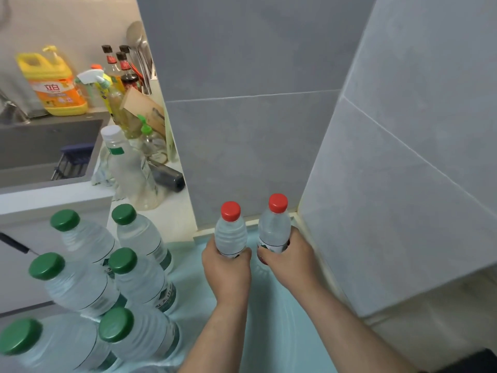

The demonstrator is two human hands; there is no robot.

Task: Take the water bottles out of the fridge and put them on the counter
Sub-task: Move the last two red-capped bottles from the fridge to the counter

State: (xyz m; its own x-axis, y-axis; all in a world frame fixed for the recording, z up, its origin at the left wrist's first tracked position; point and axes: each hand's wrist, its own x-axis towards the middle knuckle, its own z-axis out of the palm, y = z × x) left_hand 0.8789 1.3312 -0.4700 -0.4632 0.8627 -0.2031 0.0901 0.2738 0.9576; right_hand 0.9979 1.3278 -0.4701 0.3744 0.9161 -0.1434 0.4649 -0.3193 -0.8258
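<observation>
My left hand [227,267] is wrapped round a ribbed clear plastic bottle with a red cap [230,232]; my right hand [289,261] is clamped on its twin [274,227], both upright over the pale blue counter [269,319]; left of my left hand stand six green-capped bottles [134,278], smooth-shouldered and ridged.

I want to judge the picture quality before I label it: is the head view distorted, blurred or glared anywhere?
Head view: wide-angle bending makes the green-capped bottles lean outward at lower left; the lighting is soft and even, with no harsh glare; both red-capped bottles and the left hand and right hand look fairly sharp; the sink corner is slightly softer.
</observation>
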